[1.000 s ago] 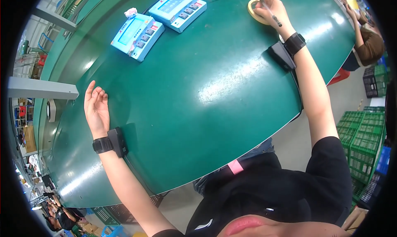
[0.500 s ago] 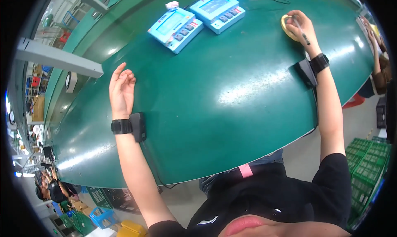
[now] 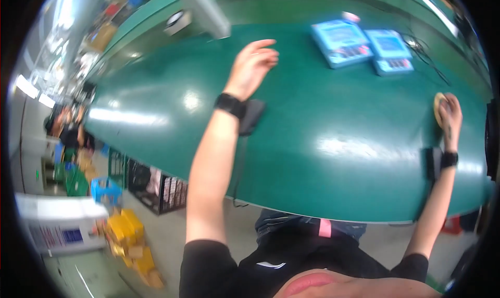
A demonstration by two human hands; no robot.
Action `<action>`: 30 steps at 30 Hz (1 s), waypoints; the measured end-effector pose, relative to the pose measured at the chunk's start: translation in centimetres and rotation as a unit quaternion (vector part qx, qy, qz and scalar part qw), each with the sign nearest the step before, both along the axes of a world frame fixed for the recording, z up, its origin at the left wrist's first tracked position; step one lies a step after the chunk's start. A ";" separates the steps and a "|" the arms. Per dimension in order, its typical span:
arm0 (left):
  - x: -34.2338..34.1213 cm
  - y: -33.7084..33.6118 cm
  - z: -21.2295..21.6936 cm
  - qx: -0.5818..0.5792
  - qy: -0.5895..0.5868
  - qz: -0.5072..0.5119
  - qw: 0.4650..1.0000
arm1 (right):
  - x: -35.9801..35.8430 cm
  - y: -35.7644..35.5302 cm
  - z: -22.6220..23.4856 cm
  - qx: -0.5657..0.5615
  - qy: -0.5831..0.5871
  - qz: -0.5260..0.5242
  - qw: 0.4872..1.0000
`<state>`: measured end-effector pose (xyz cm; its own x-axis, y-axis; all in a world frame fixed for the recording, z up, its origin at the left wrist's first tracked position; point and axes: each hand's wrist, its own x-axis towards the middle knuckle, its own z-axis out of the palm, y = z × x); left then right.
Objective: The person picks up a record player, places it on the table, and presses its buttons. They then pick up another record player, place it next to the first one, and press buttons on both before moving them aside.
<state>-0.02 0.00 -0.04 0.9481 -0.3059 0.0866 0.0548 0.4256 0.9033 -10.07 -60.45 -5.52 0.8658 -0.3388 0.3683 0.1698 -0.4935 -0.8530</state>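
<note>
My left hand (image 3: 253,69) is raised over the green table (image 3: 291,168), its fingers loosely bent and apart with nothing in them. Far to the right, my right hand (image 3: 452,116) grips a yellowish ring, which looks like a roll of tape (image 3: 438,108). A thin dark pen-like stick (image 3: 449,130) shows by the palm, blurred. Two light-blue devices with screens and dark buttons stand side by side at the back: the left device (image 3: 341,43) and the right device (image 3: 389,52). Neither hand touches them. A black strapped box (image 3: 252,118) sits at my left wrist, another (image 3: 432,163) at my right.
Dark cables (image 3: 424,53) lie behind the devices. A grey post (image 3: 205,11) rises at the table's back left, beside a round-faced white object (image 3: 178,22). On the floor at left are a black crate (image 3: 172,194), a blue stool (image 3: 105,191) and yellow bins (image 3: 126,227). Another person (image 3: 67,129) sits far left.
The whole view has swung leftward, so the devices and both hands appear farther right. My right hand still holds the ring; my left is still empty.
</note>
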 end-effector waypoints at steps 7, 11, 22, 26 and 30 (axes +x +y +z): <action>-0.8 0.2 0.6 0.034 0.011 0.025 0.999 | 0.8 -0.8 0.0 -0.018 0.031 0.032 0.999; -0.8 -0.2 0.9 0.044 0.012 0.023 0.999 | 0.7 -0.4 0.2 0.014 0.011 0.025 1.000; -0.4 -0.4 0.9 0.022 0.005 0.009 1.000 | 0.3 0.5 1.2 -0.014 0.004 0.012 1.000; -0.6 0.1 0.6 0.018 0.010 0.005 1.000 | 0.0 2.0 1.5 -0.026 0.015 0.009 1.000; -0.3 -0.4 0.6 0.019 0.006 0.009 1.000 | -0.1 1.9 1.8 -0.016 0.017 0.013 1.000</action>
